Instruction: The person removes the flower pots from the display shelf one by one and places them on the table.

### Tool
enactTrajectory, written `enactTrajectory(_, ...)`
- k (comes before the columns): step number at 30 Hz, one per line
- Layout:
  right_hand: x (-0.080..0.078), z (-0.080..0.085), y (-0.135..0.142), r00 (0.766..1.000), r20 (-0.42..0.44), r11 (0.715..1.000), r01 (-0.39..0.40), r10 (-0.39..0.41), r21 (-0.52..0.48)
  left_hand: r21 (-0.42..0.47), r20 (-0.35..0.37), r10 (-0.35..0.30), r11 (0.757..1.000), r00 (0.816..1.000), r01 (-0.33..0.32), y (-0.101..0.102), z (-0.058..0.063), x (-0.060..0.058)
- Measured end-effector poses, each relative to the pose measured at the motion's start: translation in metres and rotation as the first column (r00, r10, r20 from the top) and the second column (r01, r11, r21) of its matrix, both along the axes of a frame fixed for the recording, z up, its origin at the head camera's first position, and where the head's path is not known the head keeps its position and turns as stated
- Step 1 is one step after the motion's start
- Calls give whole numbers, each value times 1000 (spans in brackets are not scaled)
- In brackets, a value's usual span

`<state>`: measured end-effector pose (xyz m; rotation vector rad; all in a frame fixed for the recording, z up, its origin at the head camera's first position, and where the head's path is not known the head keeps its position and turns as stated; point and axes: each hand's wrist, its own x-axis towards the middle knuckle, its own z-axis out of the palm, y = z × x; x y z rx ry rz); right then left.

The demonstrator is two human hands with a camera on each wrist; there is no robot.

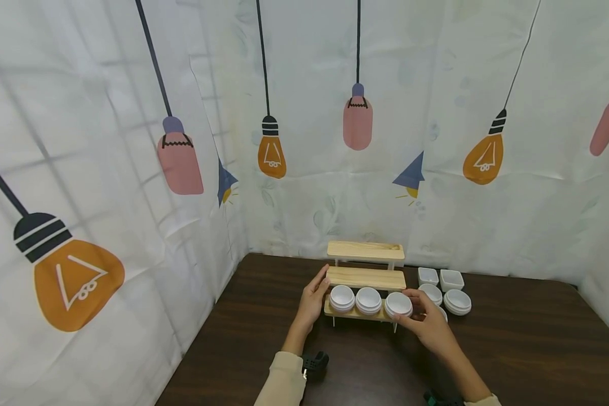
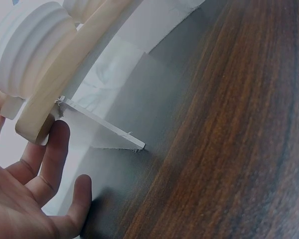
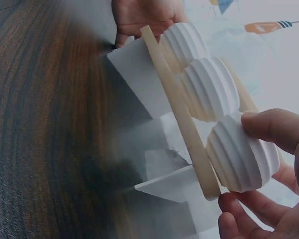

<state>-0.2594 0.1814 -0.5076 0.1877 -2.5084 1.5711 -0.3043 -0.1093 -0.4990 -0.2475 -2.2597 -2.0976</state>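
A three-tier wooden display stand (image 1: 367,277) with clear legs stands at the back of the table. Three small white ridged bowls line its lowest shelf: the left bowl (image 1: 342,298), the middle bowl (image 1: 368,300) and the right bowl (image 1: 398,304). My right hand (image 1: 431,327) pinches the right bowl, thumb on its near side and fingers around the far side and below. At the stand's left end, my left hand (image 1: 309,307) holds the side, with fingertips against the end of a shelf (image 2: 72,64). The upper two shelves carry nothing.
Right of the stand are two square white dishes (image 1: 451,279) and several round white bowls (image 1: 457,302), one partly hidden behind my right hand. A white curtain (image 1: 304,214) with printed lamps hangs behind the dark wooden table (image 1: 528,332).
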Motion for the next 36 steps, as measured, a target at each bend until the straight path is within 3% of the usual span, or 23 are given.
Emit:
enactTrajectory(6, 4, 5, 2, 1000, 6, 1000, -8, 8, -1, -12, -4, 8, 1000, 1000, -8, -1, 3, 3)
enactTrajectory(26, 3, 20, 16, 1000, -4, 1000, -9, 9, -26, -32, -18, 1, 999, 1000, -2, 0, 3, -1)
enactTrajectory(33, 4, 20, 19, 1000, -2, 999, -19, 19, -49, -27, -27, 23, 999, 999, -24, 0, -32, -20)
enactTrajectory(36, 5, 21, 20, 1000, 15, 998, -22, 23, -58, -31, -28, 28, 999, 999, -29, 0, -32, -19)
